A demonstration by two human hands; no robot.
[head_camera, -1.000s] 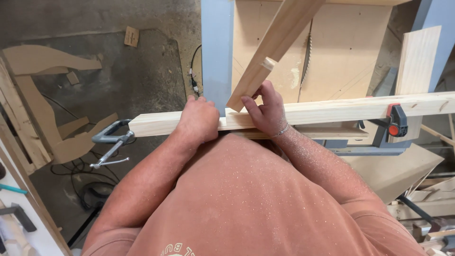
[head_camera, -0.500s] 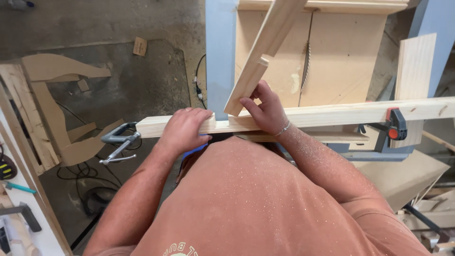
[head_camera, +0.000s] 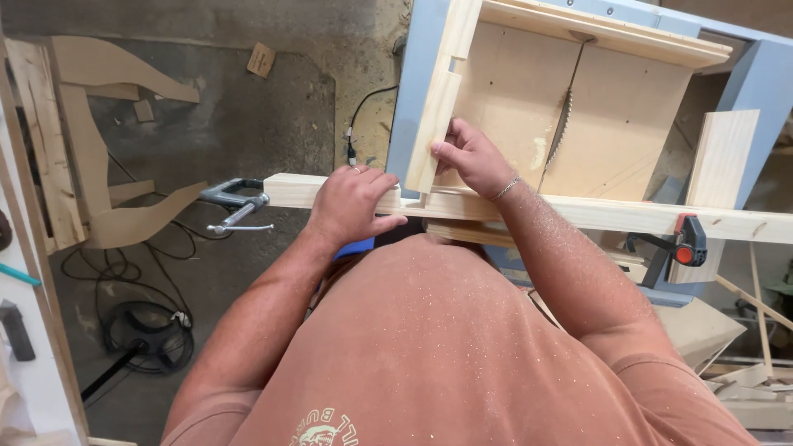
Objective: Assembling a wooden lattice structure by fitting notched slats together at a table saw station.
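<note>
Notched pine workpiece (head_camera: pixel 442 87) stands on edge on a table-saw sled (head_camera: pixel 512 107), held at its near end by the right hand (head_camera: pixel 471 157), whose fingers wrap narrowly around the wood's edge just where it meets the long front fence board (head_camera: pixel 578 213). Left of that grip, the left hand (head_camera: pixel 351 202) lies palm-down and spread flat on top of the same fence board, pressing rather than clasping, its fingertips reaching almost to the base of the workpiece. Right of the grip, the saw blade (head_camera: pixel 563 124) shows in the sled's slot, apart from both hands. Farther left of the flat hand, a metal clamp (head_camera: pixel 235 202) bites the board's end; far to the right, a black-and-red bar clamp (head_camera: pixel 686 246) grips the fence beside an upright pale plank (head_camera: pixel 723 161). Sawdust speckles the person's forearms and rust-orange shirt (head_camera: pixel 429 355). Below and left, curved wooden cut-outs (head_camera: pixel 107 149) lie on the dusty floor near a coil of black cable (head_camera: pixel 149 330).
</note>
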